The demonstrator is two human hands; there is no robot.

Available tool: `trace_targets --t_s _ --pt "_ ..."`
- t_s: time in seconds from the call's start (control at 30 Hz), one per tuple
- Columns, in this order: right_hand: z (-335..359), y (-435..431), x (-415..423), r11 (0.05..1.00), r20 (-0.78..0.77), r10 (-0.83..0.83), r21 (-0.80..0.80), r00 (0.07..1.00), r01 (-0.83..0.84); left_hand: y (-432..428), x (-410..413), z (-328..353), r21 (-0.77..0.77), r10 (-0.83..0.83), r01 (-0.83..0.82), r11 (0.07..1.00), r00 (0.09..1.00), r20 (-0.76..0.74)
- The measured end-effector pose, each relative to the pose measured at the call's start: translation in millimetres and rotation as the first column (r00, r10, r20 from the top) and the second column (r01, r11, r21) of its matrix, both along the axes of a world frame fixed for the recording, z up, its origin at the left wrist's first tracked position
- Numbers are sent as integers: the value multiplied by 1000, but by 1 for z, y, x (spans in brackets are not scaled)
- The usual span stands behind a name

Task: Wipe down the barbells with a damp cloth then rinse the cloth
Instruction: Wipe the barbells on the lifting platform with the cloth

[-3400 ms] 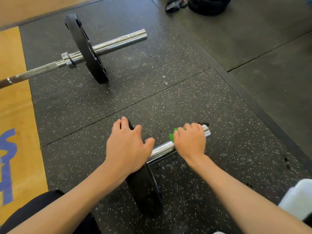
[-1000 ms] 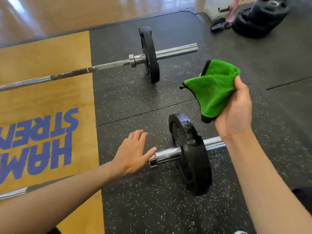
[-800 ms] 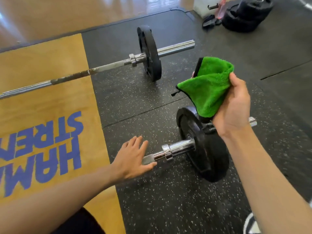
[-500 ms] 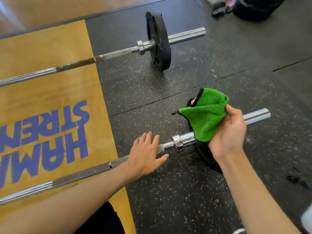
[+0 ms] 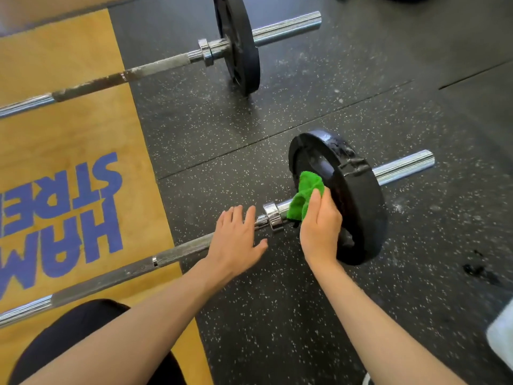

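I am pressing the cloth [image 5: 305,194] with my right hand [image 5: 319,229] against the near bar [image 5: 177,250], in the short stretch between the collar [image 5: 272,215] and the inner face of the plate [image 5: 352,201]. The hand is closing around the cloth, thumb on top, and the green folds are bunching up against the plate's hub. My left hand [image 5: 236,240] is lying flat and spread on the bar just on the other side of the collar, fingers wide, gripping nothing, only steadying the shaft.

The bar is running from lower left, across the wooden platform [image 5: 69,134], up toward the right over the rubber floor [image 5: 249,315], its bare sleeve [image 5: 402,168] sticking out beyond the plate. So the long axis is lying slantwise across me, and the cloth is sitting at the plate end of it. My right hand is the nearer one to the unwiped hub and sleeve; my left is the nearer one to the long knurled shaft. I am judging that the wipe has to travel along that slant line, either round the hub or back past the collar, where my left hand would have to give way.

The far bar [image 5: 155,68] is lying well apart beyond, parallel, with its own plate. Rinsing is not yet begun.
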State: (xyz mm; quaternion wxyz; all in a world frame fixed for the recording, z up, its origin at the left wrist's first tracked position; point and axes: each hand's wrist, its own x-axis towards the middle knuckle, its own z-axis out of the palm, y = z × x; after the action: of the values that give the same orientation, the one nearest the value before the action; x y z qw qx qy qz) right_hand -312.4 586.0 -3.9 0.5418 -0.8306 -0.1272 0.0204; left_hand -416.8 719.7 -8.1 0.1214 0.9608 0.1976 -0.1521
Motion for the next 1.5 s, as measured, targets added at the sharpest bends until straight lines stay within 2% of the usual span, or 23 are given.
trace_targets --t_s 0.1,0.2,0.4,0.47,0.57,0.6,0.73,0.83,0.87,1.0,1.07,1.17,1.23,1.37,1.5 --pt "-22 7 1 979 131 124 -179 984 -99 1 -1 -4 12 13 -13 1000 1000 -6" --pt "-39 13 3 895 189 275 -407 943 -180 1 -1 -7 25 -14 15 1000 999 -32" --pt "-41 25 17 783 259 339 -611 904 -119 2 1 -7 -10 -52 52 999 998 28" --pt "-31 30 26 728 233 395 -669 889 -148 3 3 -8 -31 -51 53 998 997 57" --pt "-15 40 41 579 67 550 -749 832 -322 4 7 -9 -65 -44 50 997 995 84" --pt "-13 41 42 565 30 579 -735 815 -375 4 9 -9 -74 -44 50 996 996 80" --pt "-30 18 12 726 194 578 -566 793 -391 8 11 -13 -74 -61 62 995 998 11" --pt "-45 -8 12 708 283 622 -602 731 -370 9 11 -15 -35 -89 88 995 996 -28" --pt "-46 -10 16 705 281 615 -614 737 -355 9 10 -15 -13 -114 114 993 993 -38" --pt "-37 10 27 727 212 456 -649 864 -224 11 8 -16 -13 -142 141 990 989 -33" --pt "-25 25 31 676 182 431 -714 884 -183 13 9 -16 -21 -137 137 990 990 -14" --pt "-11 41 38 548 6 497 -777 868 -308 14 11 -19 -9 -136 136 991 991 -3" --pt "-6 46 35 524 -31 571 -756 820 -393 14 11 -20 -9 -127 127 992 992 -13" --pt "-28 22 14 723 112 555 -554 824 -412 14 13 -19 -20 -132 132 991 991 -28" --pt "-45 -11 8 692 243 593 -642 767 -331 14 13 -21 -14 -140 139 990 990 -35"
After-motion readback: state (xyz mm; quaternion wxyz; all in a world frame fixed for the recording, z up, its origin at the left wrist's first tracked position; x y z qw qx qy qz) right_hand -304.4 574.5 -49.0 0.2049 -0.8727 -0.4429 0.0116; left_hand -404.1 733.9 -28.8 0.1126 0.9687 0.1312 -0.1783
